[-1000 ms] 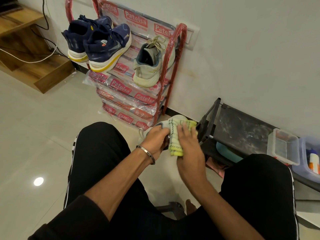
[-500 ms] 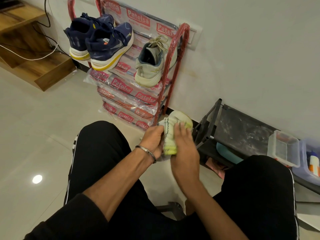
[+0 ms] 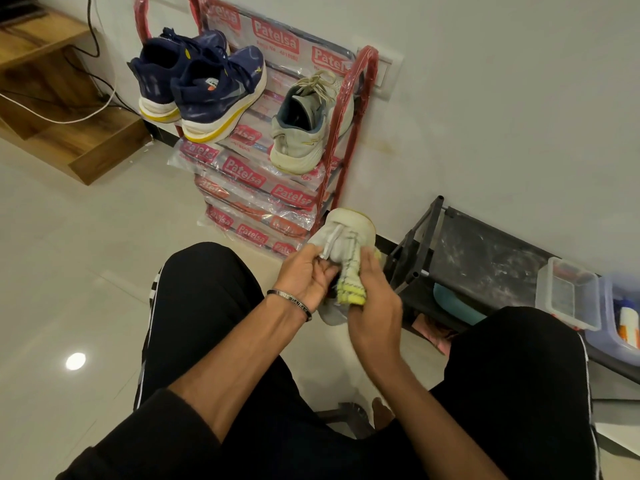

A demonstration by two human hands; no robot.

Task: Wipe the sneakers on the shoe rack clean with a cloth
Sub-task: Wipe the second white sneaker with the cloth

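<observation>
From the head camera, the left hand (image 3: 306, 277) grips a pale sneaker (image 3: 341, 237) above the person's lap, toe pointing away, while the right hand (image 3: 375, 299) presses a yellow-edged cloth (image 3: 349, 289) against its side, fingers curled around the cloth. On the red shoe rack (image 3: 360, 84), top shelf, a navy pair (image 3: 207, 88) sits at the left end and a second pale sneaker (image 3: 308, 123) at the right. A clear tub (image 3: 568, 294) and a bluish tub (image 3: 620, 306) holding a bottle (image 3: 628, 323) rest on the dark low rack (image 3: 485, 258).
</observation>
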